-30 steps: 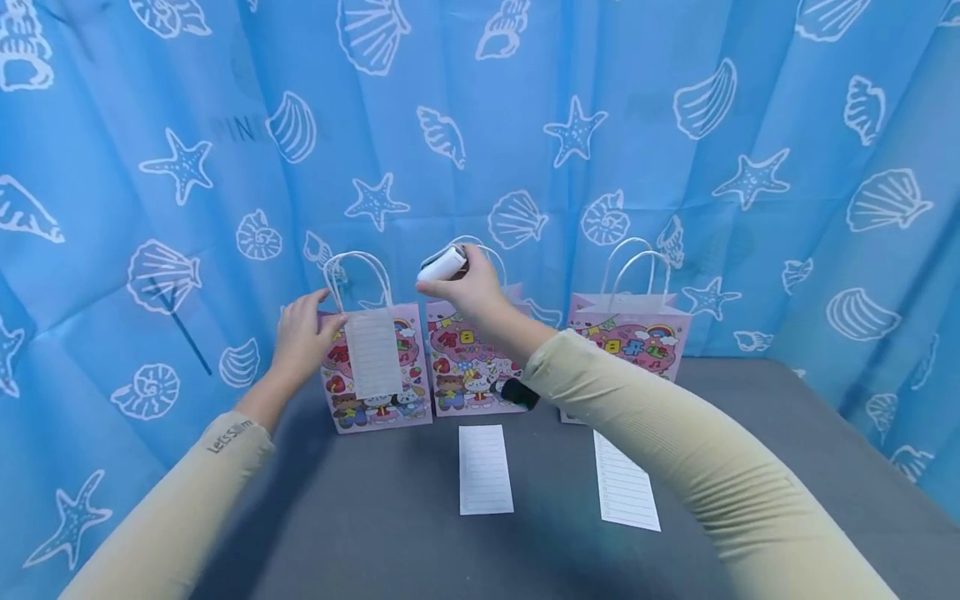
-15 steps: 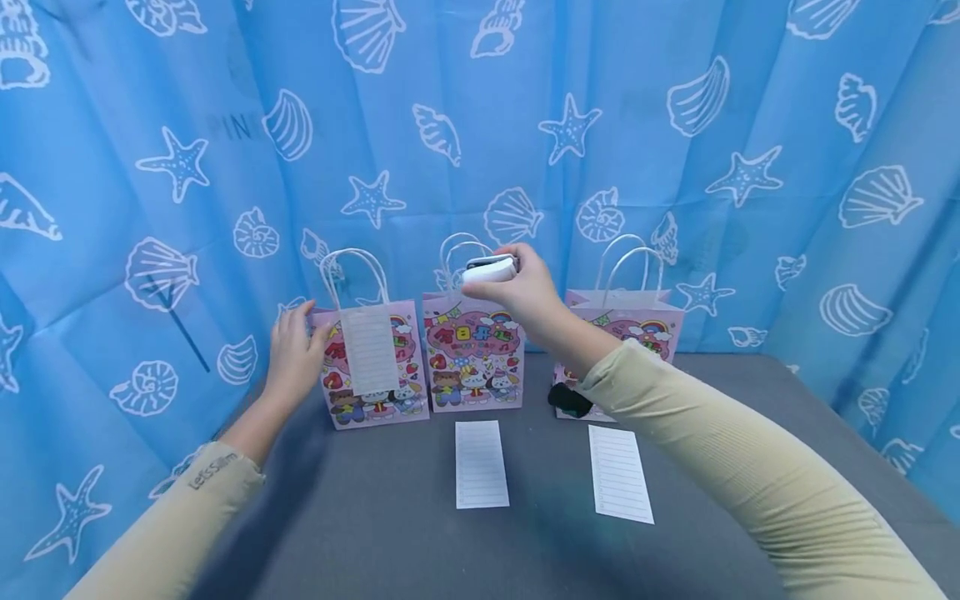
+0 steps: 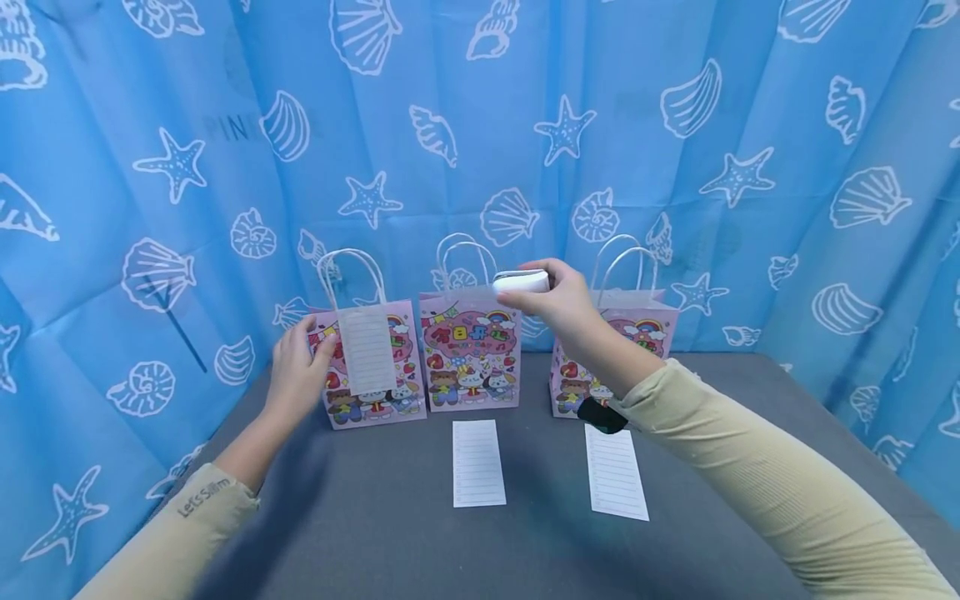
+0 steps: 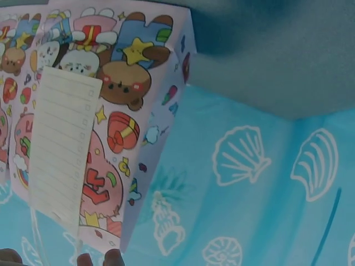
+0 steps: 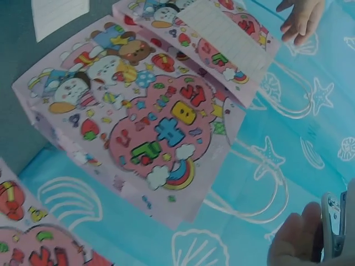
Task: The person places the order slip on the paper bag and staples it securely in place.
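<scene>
Three gift bags stand shut; right hand pinches a stapler

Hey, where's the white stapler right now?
In the head view, the white stapler is held in the right hand, raised between the middle bag and the right bag.

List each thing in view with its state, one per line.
left bag: upright, lined slip on its front, touched by left hand.
middle bag: upright, no slip on its front.
right bag: upright, partly behind the forearm.
stapler: gripped in right hand, held above the bags.
two paper slips: flat on table.
</scene>
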### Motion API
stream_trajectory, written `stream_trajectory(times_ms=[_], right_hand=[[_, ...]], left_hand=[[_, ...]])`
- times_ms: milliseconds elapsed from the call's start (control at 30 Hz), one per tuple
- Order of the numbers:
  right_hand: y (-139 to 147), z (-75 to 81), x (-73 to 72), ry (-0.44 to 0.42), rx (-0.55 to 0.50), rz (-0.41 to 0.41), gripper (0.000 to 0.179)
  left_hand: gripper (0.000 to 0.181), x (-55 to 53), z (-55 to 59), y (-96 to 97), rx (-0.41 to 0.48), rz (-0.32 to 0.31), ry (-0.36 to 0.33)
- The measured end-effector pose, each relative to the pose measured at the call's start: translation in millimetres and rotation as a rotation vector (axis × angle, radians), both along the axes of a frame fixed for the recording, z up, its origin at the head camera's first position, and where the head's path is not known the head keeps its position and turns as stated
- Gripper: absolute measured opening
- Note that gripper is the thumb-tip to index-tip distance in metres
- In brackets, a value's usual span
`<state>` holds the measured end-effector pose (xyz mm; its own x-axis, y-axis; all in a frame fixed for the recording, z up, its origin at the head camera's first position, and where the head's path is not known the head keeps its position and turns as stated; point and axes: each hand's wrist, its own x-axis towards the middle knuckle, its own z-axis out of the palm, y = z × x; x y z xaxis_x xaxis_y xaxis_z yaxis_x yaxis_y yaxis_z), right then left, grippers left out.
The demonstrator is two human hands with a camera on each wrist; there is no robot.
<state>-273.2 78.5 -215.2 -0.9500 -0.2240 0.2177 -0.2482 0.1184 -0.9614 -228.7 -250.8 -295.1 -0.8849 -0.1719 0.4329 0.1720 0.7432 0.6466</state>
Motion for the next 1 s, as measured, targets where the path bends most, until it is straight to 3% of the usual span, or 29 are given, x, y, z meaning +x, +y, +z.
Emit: stream_trajectory(times_ms=[367, 700, 1000], right_hand=[[28.4, -4.5, 12.0, -0.075, 0.067, -0.065, 0.061], [52.6, -6.3, 19.4, -0.037, 0.147, -0.100, 0.061], [69.4, -13.0, 23.0, -0.061, 0.138, -0.121, 0.063]], left_hand=[[0.058, 9.0, -13.4, 7.1, 0.028, -0.021, -0.008], [0.056, 11.5, -24.3, 19.1, 0.045, -0.080, -0.014], [0.055, 17.2, -31.4, 25.3, 0.061, -0.099, -0.039]])
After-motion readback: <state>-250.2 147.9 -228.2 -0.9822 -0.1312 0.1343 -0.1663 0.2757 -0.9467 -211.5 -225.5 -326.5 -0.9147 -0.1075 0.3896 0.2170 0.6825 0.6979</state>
